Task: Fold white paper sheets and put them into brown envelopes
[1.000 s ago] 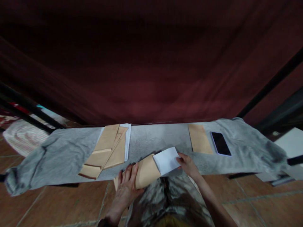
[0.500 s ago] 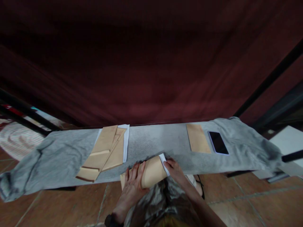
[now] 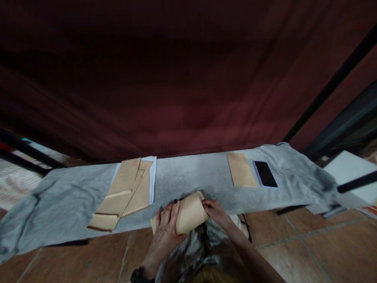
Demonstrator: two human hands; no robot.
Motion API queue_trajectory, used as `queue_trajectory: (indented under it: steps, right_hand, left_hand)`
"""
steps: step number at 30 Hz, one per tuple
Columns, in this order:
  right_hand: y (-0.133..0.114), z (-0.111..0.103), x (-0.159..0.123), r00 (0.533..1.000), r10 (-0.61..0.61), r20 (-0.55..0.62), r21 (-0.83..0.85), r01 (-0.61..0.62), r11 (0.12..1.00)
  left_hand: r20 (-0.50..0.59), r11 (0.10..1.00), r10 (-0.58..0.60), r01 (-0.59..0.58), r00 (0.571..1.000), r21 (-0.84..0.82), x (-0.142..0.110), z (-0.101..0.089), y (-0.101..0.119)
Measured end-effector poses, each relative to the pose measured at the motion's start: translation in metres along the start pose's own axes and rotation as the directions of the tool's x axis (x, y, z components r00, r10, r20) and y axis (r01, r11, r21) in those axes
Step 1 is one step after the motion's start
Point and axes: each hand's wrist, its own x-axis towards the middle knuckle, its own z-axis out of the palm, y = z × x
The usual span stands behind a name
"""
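A brown envelope bulges at the near edge of a narrow bench draped in grey cloth. My left hand lies along the envelope's left side, fingers wrapped around it. My right hand is closed at the envelope's open right end, fingertips at the mouth. No white paper shows outside the envelope now.
A fanned pile of brown envelopes on white sheets lies left of centre. A single brown envelope and a dark phone lie to the right. Dark red curtain behind, tiled floor below, white board at far right.
The white sheet that stuck out of the envelope's right end has gone inside it. My right hand moved left up to the envelope's mouth. The left hand kept its hold.
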Motion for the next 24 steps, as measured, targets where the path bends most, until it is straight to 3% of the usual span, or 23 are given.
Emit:
queue_trajectory:
  steps: [10,16,24]
  right_hand:
    - [0.004,0.007,0.0,0.99,-0.035,-0.134,0.094,0.048,0.994]
    - [0.01,0.007,0.003,0.985,0.011,-0.172,0.154,0.016,0.988]
    - [0.007,0.001,0.001,0.992,0.123,-0.035,0.215,-0.113,0.97]
  left_hand:
    - [0.002,1.0,0.01,-0.01,1.0,0.01,0.001,0.001,0.0]
    - [0.026,1.0,0.011,-0.011,1.0,0.009,0.003,-0.002,0.002]
    - [0.033,0.999,0.045,-0.046,0.998,0.027,0.007,-0.003,-0.002]
